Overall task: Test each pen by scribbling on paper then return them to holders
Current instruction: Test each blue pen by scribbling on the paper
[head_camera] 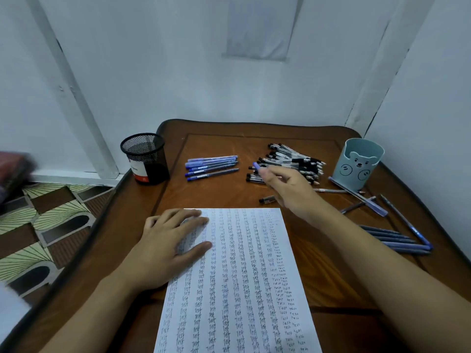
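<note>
**Head view: blue pen in right hand, far half of surface**

Blue pen: only its end shows, poking out past the curled fingers of the right hand, which grip it. That hand is above the near side of the pile of clear pens, toward the far right.

Left hand lies flat, fingers straight, pressing the far left corner of the paper. The paper is at the near edge, covered in columns of "test".

Row of blue pens lies far centre. Black mesh holder is at the far left corner, pale blue bear holder at the far right corner. Loose blue pens lie by the right edge.
</note>
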Demonstrator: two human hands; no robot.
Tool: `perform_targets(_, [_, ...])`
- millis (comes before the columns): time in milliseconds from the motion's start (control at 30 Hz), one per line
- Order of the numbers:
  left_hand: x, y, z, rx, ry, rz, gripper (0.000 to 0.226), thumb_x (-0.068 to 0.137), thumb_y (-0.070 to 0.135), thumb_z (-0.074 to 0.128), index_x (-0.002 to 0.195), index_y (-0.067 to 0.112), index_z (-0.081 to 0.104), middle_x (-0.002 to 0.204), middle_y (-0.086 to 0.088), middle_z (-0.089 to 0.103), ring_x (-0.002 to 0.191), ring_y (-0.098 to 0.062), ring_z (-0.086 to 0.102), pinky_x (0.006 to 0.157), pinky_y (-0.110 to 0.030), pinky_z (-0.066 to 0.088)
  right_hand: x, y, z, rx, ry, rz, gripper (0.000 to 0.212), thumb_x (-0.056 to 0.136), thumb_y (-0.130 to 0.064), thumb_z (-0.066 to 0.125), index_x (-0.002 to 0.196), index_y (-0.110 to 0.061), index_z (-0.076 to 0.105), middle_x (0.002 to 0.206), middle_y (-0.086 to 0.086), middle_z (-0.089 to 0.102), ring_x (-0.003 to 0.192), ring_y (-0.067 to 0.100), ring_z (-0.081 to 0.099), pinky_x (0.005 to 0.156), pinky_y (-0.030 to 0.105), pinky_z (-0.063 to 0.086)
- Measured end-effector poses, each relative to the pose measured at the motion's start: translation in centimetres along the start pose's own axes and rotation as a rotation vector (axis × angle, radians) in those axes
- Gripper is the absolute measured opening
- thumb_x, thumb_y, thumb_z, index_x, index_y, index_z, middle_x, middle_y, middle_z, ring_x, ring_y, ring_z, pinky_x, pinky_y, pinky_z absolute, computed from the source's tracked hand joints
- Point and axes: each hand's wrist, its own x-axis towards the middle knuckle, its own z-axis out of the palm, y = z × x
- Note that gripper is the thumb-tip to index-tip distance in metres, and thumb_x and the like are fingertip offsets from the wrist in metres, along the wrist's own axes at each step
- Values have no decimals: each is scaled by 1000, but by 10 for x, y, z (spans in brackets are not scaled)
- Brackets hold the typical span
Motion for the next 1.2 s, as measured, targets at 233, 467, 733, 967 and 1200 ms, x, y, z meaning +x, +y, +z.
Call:
perform_targets(233, [2,-1,-2,-17,-11,-10,68,88,88,25,143,52,43,147,38,29,144,8,16,113,-31,15,56,-16,32,-551,-122,-178,34,102,-54,45,90,-25,57,74,-9,57,67,11,52,61,34,38])
perform_targets(467, [3,-4,-3,-41,-20,-8,66,89,87,28,144,54,41,148,39,28,144,7,15,115,-33,18,106,-10,59,-807,-141,-268,34,108,-26,43,138,-24,58,107,0,50,101,20,50,85,36,43])
perform_targets(733, [3,-6,-2,-43,2,2,65,88,86,30,142,53,45,145,40,30,143,6,20,111,-30,19,106,-3,62,-786,29,-292,42,101,-13,54,142,-26,57,129,3,56,125,21,45,112,47,34])
perform_targets(967, [3,-7,-3,-37,-11,8,63,90,85,30,143,53,44,146,39,31,143,6,20,112,-33,21,26,7,6,-602,226,-279,13,97,-22,61,103,-21,72,98,-7,65,93,11,58,92,43,48])
perform_targets(1200, [2,-5,-4,-9,-25,4,66,88,86,27,143,53,43,148,37,31,142,8,19,112,-34,21,-53,28,-90,-816,19,58,27,98,-11,59,117,-26,71,118,-6,69,112,11,58,93,32,48])
